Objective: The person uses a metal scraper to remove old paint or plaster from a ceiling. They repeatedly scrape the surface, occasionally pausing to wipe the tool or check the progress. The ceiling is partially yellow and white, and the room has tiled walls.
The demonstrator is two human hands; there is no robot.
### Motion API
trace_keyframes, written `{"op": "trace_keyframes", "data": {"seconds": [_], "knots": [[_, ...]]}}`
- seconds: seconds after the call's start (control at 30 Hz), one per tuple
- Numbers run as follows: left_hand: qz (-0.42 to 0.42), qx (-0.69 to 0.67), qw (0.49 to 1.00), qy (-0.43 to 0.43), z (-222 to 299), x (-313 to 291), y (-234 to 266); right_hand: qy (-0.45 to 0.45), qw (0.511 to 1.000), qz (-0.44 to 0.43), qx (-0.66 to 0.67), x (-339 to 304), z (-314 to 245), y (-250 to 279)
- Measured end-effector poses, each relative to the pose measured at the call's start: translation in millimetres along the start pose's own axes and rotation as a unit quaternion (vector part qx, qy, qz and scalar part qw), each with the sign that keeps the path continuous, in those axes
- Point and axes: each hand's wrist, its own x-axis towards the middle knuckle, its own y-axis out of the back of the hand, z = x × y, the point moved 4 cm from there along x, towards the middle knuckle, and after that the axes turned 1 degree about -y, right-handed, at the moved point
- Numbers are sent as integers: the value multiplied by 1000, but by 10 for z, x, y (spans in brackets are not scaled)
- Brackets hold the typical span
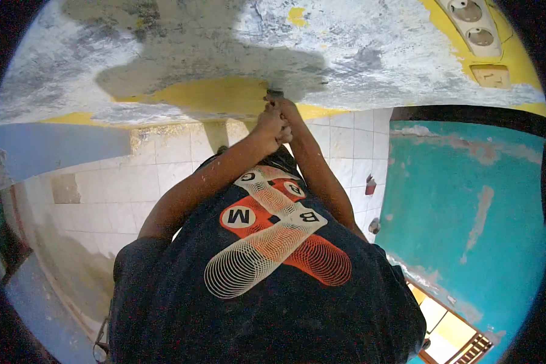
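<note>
Both arms reach forward, and my hands come together at the wall [182, 67]. My left hand [269, 126] and my right hand [287, 110] are closed one against the other around a scraper [275, 93]. Only its short dark blade shows, set against the wall at the edge of a strip of yellow paint [218, 96]. Its handle is hidden in my fingers. Around and above the blade the surface is patchy grey and white, with paint stripped away. My shadow falls over this part of the wall.
White outlet sockets [480, 36] and a yellowed switch plate [491, 76] sit on the wall at upper right. A teal wall [461, 188] with bare patches stands to the right. On the white-tiled floor [340, 142] lies a small reddish object [370, 185].
</note>
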Motion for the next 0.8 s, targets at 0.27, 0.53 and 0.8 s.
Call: {"op": "trace_keyframes", "data": {"seconds": [0.27, 0.53, 0.8], "knots": [[-39, 85, 995, 27, 14, -90, -16, 7, 1000, -13, 26, 80, -10, 81], [17, 133, 991, 11, -1, -172, -83, -4, 1000, 13, 5, 43, 30, 95], [15, 111, 993, 46, -69, -81, -97, 78, 996, 52, 4, -42, 14, 247]]}}
